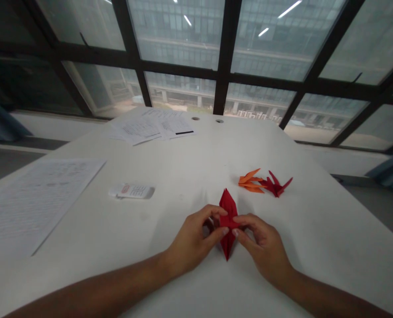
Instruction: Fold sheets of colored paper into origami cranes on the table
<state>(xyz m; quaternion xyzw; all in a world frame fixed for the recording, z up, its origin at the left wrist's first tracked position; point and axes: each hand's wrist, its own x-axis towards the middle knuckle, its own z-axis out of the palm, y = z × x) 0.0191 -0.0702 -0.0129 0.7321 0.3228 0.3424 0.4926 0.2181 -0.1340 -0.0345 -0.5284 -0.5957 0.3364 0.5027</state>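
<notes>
A piece of red folded origami paper (pixel 228 203), long and pointed at both ends, is held just over the white table. My left hand (pixel 196 236) grips its left side, with the thumb and fingers closed on the middle. From the other side my right hand (pixel 264 245) pinches the right edge between thumb and fingers. The upper and lower points stick out between my hands. Beyond my right hand lie an orange folded paper piece (pixel 250 182) and a dark red folded paper crane (pixel 276 183), touching or nearly touching each other.
The white table (pixel 203 163) reaches to a window wall. Left of my hands lies a small white packet (pixel 135 191) with printing. A large printed sheet (pixel 40 203) covers the left edge, and several papers (pixel 150 126) overlap at the back. Two round holes (pixel 219 121) pierce the far tabletop.
</notes>
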